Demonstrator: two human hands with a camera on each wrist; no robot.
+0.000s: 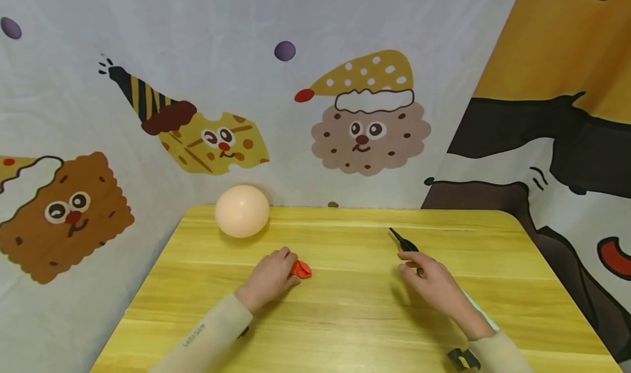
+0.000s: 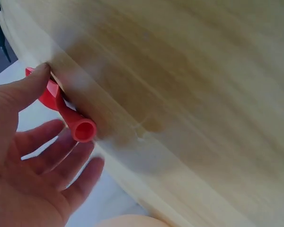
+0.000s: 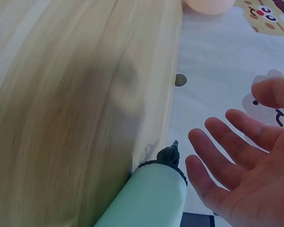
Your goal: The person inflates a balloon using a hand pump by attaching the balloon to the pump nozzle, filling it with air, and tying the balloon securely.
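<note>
My left hand (image 1: 268, 280) is at a limp red balloon (image 1: 302, 269) on the table, left of the middle. In the left wrist view the thumb lies on the balloon's far part and fingertips are at its other side, while its open round neck (image 2: 84, 130) faces the camera. My right hand (image 1: 436, 285) hovers by a mint-green balloon pump (image 3: 146, 196) with a black nozzle (image 1: 405, 243), its fingers loosely spread with nothing between them. Part of the pump is hidden beneath this hand in the head view.
An inflated peach balloon (image 1: 242, 211) sits at the back left corner of the wooden table (image 1: 345, 329). Behind the table's back edge hangs a white cloth (image 1: 236, 33) printed with cartoon snacks.
</note>
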